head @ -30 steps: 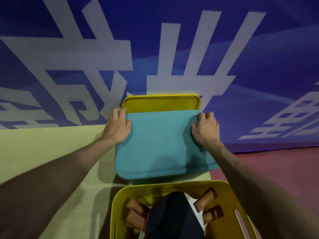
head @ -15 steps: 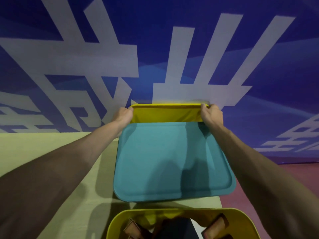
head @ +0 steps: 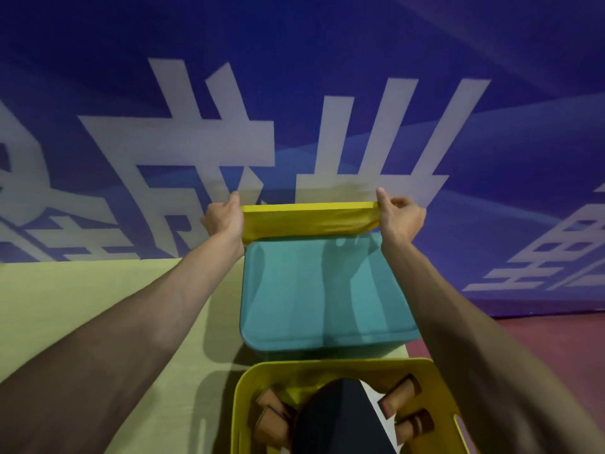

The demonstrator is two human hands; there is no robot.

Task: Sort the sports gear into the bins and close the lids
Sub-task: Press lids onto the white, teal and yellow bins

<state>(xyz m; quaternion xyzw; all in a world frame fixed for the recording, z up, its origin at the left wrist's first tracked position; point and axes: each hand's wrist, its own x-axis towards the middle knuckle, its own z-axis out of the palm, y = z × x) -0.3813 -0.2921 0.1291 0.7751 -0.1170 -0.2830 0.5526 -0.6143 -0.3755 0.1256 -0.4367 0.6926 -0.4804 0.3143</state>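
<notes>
Left grip [head: 222,219]: clenched on the left end of the yellow lid [head: 309,221], thumb standing over its top edge, fingers wrapped out of sight behind.
Right grip [head: 401,217]: grasping the right end, thumb tip on the upper corner, fingers curled at the back.
Yellow lid, position: held in the air between my two grips, tilted up on edge, above the far side of the teal bin [head: 327,290]; I saw it touching nothing else.
Yellow lid, handling: judged light and stiff, thin smooth plastic. It was broad enough to want both short ends held, and the shallow rim gave my fingers a lip. It might slip if held with one grip alone.
Teal bin: stood on the surface [head: 114,290], just beyond the yellow bin [head: 327,365], with a teal lid lying flat on top. It looked closed; whether it was fully seated I could not tell.
Yellow bin: nearest me, open, no lid on it.
Contents: paddles, with wooden handles [head: 397,396] leaning at both sides and a dark blade [head: 337,417] in the middle.
Backdrop: blue banner [head: 294,93] with large pale characters, behind the bins.
Floor [head: 540,339]: red, to the right of the surface.
Step in hand, judged: bring the yellow lid down to the open yellow bin and seat it.
</notes>
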